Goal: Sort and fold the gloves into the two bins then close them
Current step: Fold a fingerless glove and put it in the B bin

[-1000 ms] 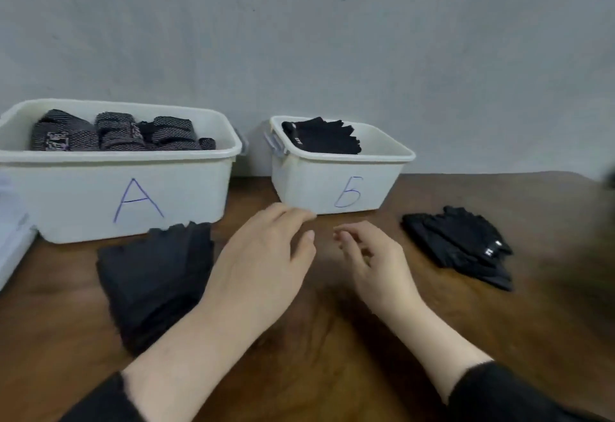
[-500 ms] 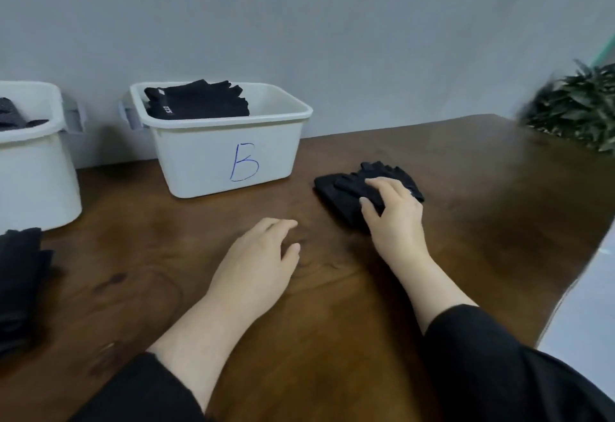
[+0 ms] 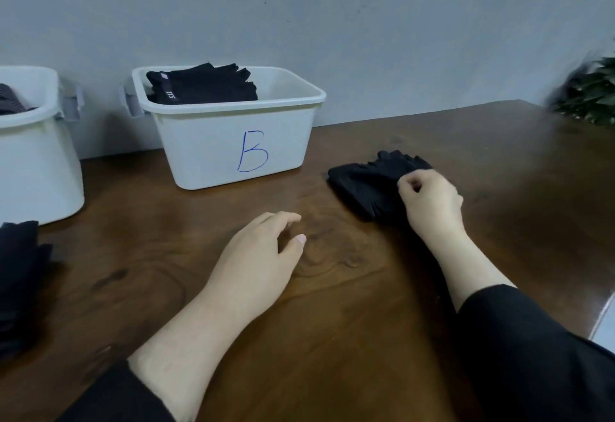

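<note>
At the far left edge of the frame I see a dark pile of gloves (image 3: 20, 275) lying on the brown wooden desk (image 3: 332, 305), just in front of a white bin (image 3: 43, 168) that is cut off by the frame; something dark and striped shows inside it. To its right, in the upper middle, stands the second white bin (image 3: 233, 142), marked with a blue letter B on its front wall. Folded black gloves (image 3: 203, 84) sit stacked in its left half, one with a small white label; the right half shows bare white plastic. My left hand (image 3: 263, 255) rests at the centre of the frame, palm down on the desk, fingers relaxed and slightly spread, holding nothing, black sleeve at the lower left. Right of centre, a small heap of black fingerless gloves (image 3: 369, 182) lies on the desk, well apart from bin B. My right hand (image 3: 429, 198) is on the heap's right side, fingers curled into it and gripping the fabric. A green plant (image 3: 592, 95) blurs at the upper right edge.
</note>
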`<control>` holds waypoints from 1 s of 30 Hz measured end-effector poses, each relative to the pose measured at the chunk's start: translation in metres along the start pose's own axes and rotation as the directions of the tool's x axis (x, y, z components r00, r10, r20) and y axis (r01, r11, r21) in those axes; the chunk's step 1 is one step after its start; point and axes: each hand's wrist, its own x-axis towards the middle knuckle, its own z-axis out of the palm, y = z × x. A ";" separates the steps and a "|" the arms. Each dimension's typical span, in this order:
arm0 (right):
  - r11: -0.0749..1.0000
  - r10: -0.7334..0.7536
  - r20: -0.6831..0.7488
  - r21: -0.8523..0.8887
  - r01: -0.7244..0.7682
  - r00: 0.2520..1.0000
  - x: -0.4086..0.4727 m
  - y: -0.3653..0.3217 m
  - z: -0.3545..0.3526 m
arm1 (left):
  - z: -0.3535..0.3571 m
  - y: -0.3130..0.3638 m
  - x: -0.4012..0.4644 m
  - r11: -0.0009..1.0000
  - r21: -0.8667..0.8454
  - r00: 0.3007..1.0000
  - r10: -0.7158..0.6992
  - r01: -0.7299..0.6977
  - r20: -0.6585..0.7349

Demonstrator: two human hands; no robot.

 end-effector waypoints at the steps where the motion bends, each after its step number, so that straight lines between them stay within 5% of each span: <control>1: 0.996 -0.023 -0.105 0.086 0.032 0.994 -0.001 -0.002 -0.005 | 0.000 0.000 0.000 1.000 0.000 1.000 0.001 -0.001 0.000; 4: 0.923 -0.107 -0.376 0.306 0.232 0.920 -0.014 -0.019 -0.024 | -0.001 0.002 0.000 0.999 -0.048 0.999 0.019 -0.021 -0.039; 7: 0.834 -0.207 -0.430 0.393 0.388 0.879 -0.035 -0.051 -0.035 | -0.006 0.006 0.000 0.988 -0.146 0.989 0.030 -0.051 -0.145; 12: 0.660 -0.157 -0.050 0.737 0.143 0.986 -0.059 -0.082 -0.017 | -0.012 0.010 0.004 0.862 -0.506 0.977 -0.093 -0.016 -0.190; 17: 0.559 -0.143 0.243 0.820 -0.124 0.960 -0.073 -0.093 0.007 | -0.027 0.002 -0.001 0.547 -0.822 0.982 -0.179 0.155 0.067; 22: 0.500 -0.183 0.427 0.816 -0.290 0.886 -0.084 -0.095 0.017 | -0.035 -0.005 -0.005 0.335 -0.927 0.947 -0.314 0.170 0.060; 26: 0.552 -0.307 0.480 0.793 -0.257 0.822 -0.091 -0.097 0.021 | -0.050 -0.011 -0.013 0.332 -0.930 0.930 -0.368 0.155 0.023; 30: 0.526 -0.305 0.396 0.828 -0.194 0.866 -0.105 -0.112 0.027 | -0.070 -0.021 -0.026 0.389 -0.912 0.903 -0.426 0.130 -0.053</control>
